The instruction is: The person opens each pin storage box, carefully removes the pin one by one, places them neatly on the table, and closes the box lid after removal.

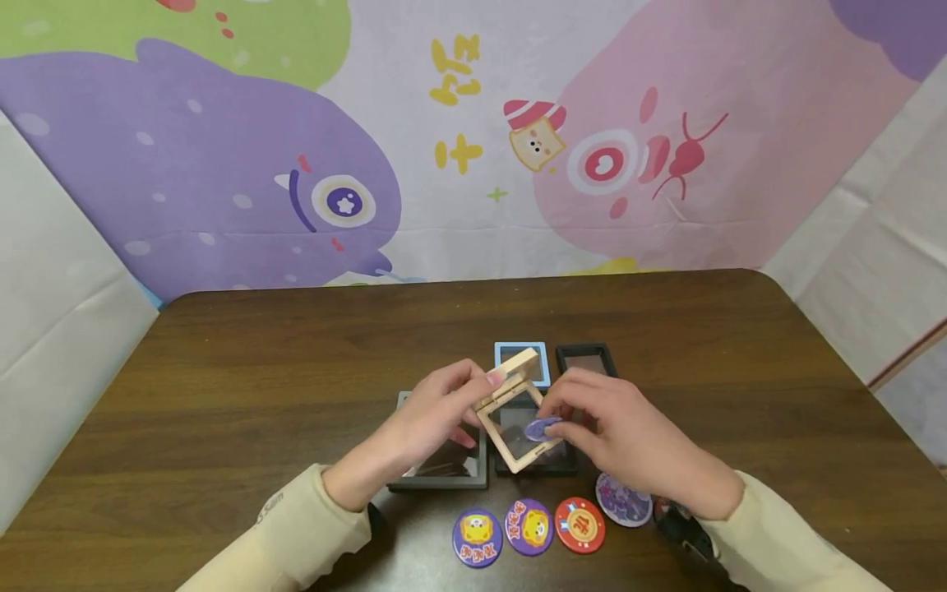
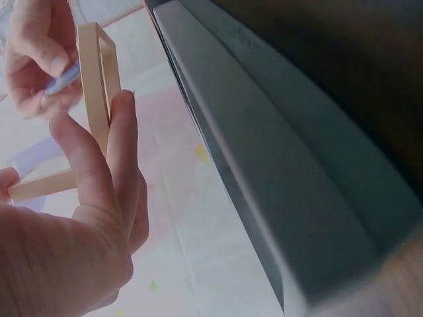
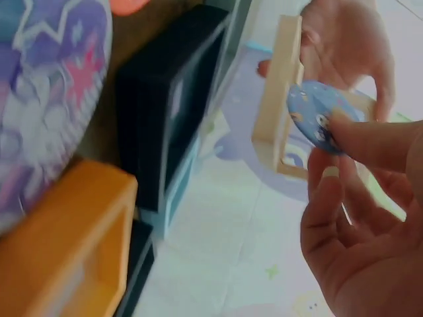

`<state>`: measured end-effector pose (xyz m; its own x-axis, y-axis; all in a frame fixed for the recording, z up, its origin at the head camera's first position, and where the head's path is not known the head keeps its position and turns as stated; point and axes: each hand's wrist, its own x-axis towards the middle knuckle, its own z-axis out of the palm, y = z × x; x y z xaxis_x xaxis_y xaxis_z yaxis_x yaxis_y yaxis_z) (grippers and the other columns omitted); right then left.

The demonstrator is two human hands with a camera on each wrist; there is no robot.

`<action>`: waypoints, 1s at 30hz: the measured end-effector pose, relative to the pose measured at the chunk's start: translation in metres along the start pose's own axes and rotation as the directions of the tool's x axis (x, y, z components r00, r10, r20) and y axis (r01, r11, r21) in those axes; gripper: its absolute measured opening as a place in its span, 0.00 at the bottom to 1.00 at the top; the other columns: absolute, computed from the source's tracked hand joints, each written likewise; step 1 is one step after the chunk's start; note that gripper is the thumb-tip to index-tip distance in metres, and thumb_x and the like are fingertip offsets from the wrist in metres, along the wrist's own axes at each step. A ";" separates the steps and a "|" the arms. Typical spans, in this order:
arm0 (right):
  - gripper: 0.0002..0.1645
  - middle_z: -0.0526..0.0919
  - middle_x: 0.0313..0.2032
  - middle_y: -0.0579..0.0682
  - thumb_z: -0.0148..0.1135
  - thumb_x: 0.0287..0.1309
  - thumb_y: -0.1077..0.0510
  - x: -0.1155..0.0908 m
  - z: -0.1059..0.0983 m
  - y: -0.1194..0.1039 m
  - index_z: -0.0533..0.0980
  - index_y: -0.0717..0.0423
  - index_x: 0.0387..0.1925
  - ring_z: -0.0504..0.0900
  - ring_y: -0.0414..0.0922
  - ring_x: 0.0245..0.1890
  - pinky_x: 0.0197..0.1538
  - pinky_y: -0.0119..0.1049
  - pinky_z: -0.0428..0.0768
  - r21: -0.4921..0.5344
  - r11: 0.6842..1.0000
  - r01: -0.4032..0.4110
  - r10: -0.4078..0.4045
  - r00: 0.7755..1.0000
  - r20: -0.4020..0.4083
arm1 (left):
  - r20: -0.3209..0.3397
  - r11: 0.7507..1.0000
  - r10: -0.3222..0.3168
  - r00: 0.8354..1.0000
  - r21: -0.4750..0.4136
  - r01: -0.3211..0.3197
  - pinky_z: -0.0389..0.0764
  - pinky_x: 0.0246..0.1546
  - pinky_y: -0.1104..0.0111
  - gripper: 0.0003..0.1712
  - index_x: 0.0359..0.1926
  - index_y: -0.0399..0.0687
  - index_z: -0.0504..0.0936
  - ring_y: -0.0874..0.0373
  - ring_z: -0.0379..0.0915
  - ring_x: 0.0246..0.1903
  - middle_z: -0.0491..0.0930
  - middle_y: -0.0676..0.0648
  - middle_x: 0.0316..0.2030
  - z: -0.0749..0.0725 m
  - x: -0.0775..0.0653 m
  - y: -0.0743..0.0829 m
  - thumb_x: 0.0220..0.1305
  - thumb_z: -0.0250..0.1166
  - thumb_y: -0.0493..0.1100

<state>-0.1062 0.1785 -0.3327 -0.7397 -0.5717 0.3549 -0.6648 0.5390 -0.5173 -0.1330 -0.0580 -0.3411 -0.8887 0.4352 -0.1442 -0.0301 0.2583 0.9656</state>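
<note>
My left hand (image 1: pixel 436 411) grips a cream hinged display frame (image 1: pixel 497 441) by its upper side, above the table. The frame stands unfolded, its two halves at an angle, with a clear film in the lower half. Between thumb and fingers my right hand (image 1: pixel 621 419) pinches a small blue-purple round badge (image 1: pixel 540 428), tilted over the film. The right wrist view shows the printed face of this badge (image 3: pixel 314 115); whether it touches the film I cannot tell. A dark display frame (image 1: pixel 551 469) lies beneath the cream one, partly hidden.
A grey-green frame (image 1: pixel 444 483) lies under my left hand. Behind are a light blue frame (image 1: pixel 546 366) and a black frame (image 1: pixel 610 358). Two purple bear badges (image 1: pixel 477 538), a red badge (image 1: pixel 580 524) and a purple patterned badge (image 1: pixel 624 500) lie in front. An orange frame (image 3: pixel 112 205) appears near my right wrist.
</note>
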 end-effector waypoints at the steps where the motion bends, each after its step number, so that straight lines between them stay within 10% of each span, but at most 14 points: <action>1: 0.10 0.73 0.33 0.31 0.63 0.54 0.55 0.000 -0.003 0.000 0.74 0.35 0.36 0.71 0.31 0.28 0.27 0.29 0.73 0.001 1.000 -0.011 0.011 1.000 0.023 | -0.008 1.000 -0.001 1.000 -0.004 0.001 0.79 0.30 0.58 0.31 0.39 0.40 0.70 0.53 0.78 0.34 0.75 0.41 0.44 -0.001 0.000 0.000 0.60 0.53 0.66; 8: 0.12 0.75 0.31 0.28 0.65 0.51 0.56 -0.009 -0.025 0.003 0.75 0.32 0.33 0.73 0.30 0.29 0.30 0.29 0.74 -0.025 1.000 0.002 0.005 0.970 0.245 | -0.056 1.000 0.012 0.998 -0.017 -0.013 0.79 0.30 0.55 0.28 0.40 0.41 0.71 0.53 0.79 0.33 0.76 0.40 0.42 -0.010 0.003 0.002 0.61 0.54 0.64; 15: 0.15 0.71 0.27 0.30 0.66 0.47 0.63 -0.021 -0.022 0.003 0.77 0.35 0.25 0.70 0.29 0.26 0.30 0.25 0.72 0.056 0.998 -0.004 -0.029 0.816 0.578 | -0.065 1.000 0.009 0.998 0.000 -0.009 0.79 0.32 0.55 0.28 0.40 0.41 0.71 0.53 0.79 0.34 0.75 0.39 0.44 -0.016 0.004 0.004 0.61 0.54 0.64; 30: 0.21 0.68 0.20 0.27 0.66 0.37 0.67 -0.034 -0.005 -0.007 0.75 0.33 0.15 0.66 0.30 0.21 0.25 0.26 0.68 -0.201 0.979 -0.013 0.145 0.743 0.653 | -0.052 1.000 0.022 0.998 0.015 -0.021 0.78 0.30 0.58 0.30 0.39 0.40 0.71 0.53 0.79 0.35 0.75 0.43 0.44 -0.019 0.004 0.001 0.60 0.54 0.65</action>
<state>-0.0772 0.1974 -0.3369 -0.5777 -0.7511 -0.3195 -0.6622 0.6601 -0.3546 -0.1452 -0.0726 -0.3365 -0.9118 0.3953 -0.1115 -0.0046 0.2616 0.9652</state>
